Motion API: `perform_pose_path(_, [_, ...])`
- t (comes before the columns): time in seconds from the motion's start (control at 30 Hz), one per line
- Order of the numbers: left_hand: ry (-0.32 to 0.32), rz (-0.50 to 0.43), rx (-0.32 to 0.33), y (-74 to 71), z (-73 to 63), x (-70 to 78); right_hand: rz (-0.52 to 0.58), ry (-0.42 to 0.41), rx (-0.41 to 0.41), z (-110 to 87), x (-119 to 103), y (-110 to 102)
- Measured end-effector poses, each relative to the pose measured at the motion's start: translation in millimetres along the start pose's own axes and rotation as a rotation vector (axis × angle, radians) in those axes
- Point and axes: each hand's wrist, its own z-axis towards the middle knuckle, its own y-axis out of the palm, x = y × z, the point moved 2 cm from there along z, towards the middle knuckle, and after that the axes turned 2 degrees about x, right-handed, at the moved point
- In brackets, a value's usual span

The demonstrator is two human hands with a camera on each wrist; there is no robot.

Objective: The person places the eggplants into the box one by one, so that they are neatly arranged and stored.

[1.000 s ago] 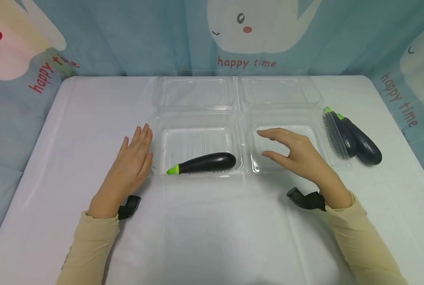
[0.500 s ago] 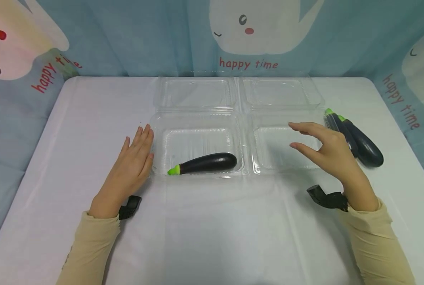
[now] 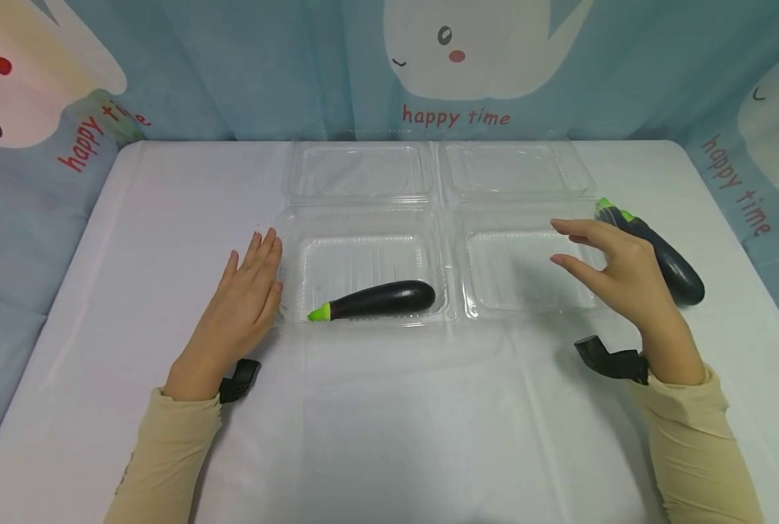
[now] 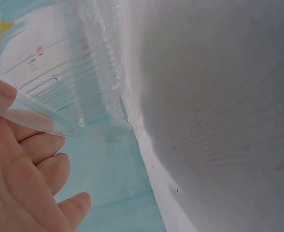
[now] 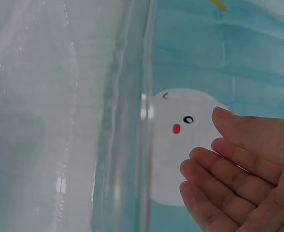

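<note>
My left hand (image 3: 239,298) lies along the left edge of the left clear plastic clamshell container (image 3: 357,225), fingers straight and touching its rim. In the left wrist view, the rim overlaps the fingers below the thumb. A dark eggplant (image 3: 386,299) with a green stem end lies at the front of this container. My right hand (image 3: 622,273) hovers over the right side of a second clear clamshell container (image 3: 520,291), thumb and fingers apart with nothing between them. Just beyond it, two eggplants lie side by side, one in front (image 3: 681,273); the hand hides part of them.
Both containers sit side by side on a white-covered table (image 3: 389,422), with their lids (image 3: 363,171) folded back toward the far edge. A blue curtain (image 3: 265,65) with cartoon prints hangs behind and at the sides.
My right hand has moved to the right, from the middle of the right container toward the two eggplants, slowing lately. The left hand keeps its place.
</note>
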Motion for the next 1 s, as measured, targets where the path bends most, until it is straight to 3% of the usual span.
perform_pose_path(0.63, [-0.006,-0.002,-0.003,-0.7,-0.1,1.3,-0.089,0.181,0.055,-23.0,20.9,-32.1])
perform_pose_path(1.0, [-0.014,0.014,0.003,-0.4,0.6,1.8,-0.114,0.225,0.078,-33.5,30.0,-45.3])
